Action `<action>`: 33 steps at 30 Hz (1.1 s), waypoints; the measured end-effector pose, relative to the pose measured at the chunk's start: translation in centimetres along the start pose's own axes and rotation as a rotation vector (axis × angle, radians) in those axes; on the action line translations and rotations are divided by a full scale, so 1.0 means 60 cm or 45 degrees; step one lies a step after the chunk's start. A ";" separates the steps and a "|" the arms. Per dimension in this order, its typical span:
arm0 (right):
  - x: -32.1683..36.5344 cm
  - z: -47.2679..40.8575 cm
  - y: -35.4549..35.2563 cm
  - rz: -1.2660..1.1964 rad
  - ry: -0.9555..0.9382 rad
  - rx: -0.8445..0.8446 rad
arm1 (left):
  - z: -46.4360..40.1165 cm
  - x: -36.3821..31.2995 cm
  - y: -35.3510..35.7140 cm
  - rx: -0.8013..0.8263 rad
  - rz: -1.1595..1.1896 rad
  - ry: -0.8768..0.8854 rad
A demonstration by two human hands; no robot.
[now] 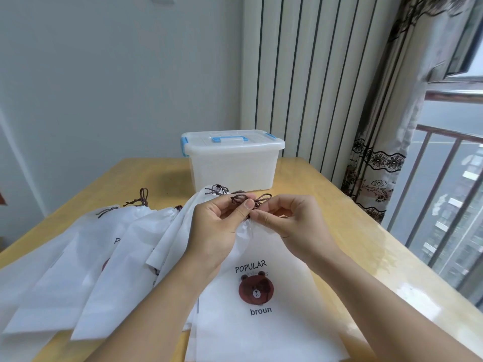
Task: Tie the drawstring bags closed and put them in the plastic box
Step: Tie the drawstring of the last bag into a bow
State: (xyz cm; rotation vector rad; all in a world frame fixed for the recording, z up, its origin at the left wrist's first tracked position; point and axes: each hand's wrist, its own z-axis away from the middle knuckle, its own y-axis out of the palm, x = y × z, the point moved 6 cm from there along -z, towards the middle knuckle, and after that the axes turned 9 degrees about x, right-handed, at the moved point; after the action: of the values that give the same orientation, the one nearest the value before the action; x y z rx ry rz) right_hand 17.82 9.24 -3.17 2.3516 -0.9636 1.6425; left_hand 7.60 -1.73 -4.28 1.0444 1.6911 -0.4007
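On the left of the wooden table [326, 194] we have a fan of white drawstring bags [86, 257] lying flat and overlapping. Their necks look gathered and brown cords [142, 198] stick up from them, so we judge these may already be tied, though we cannot tell for each one.

In the middle, our left hand [217, 231] pinches the brown drawstring [251, 199] of the bear-print bag [257, 296], thumb and fingertips clamped on the loops at its gathered neck. This bag lies flat right in front of us, on top of more bags. Our right hand [292, 220], just beside the left, has its fingers curled and pinching the same cord on the other side. A bow seems to be forming, so we judge this knot to be in progress, not finished.

Behind our hands, toward the far edge, stands the translucent plastic box [232, 165]. Its lid [230, 139] with blue handle and latches sits on, and through the cloudy walls we make out nothing inside. So by our reckoning no bag is packed yet: opening the box and loading every bag remain.
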 end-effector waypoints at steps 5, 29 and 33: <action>-0.001 0.000 0.018 -0.042 -0.008 0.192 | 0.001 -0.017 0.002 0.125 -0.325 0.188; -0.039 -0.014 -0.040 -0.122 0.326 0.484 | -0.005 0.003 0.009 0.202 -0.110 -0.036; -0.020 -0.015 -0.043 -0.028 0.186 0.450 | -0.005 0.006 0.008 0.215 -0.168 -0.052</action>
State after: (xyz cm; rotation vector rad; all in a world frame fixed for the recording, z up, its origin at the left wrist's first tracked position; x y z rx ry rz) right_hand 18.25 12.19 -3.19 2.3892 -0.6631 2.0899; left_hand 7.78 -1.12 -4.40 1.0415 1.7175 -0.6561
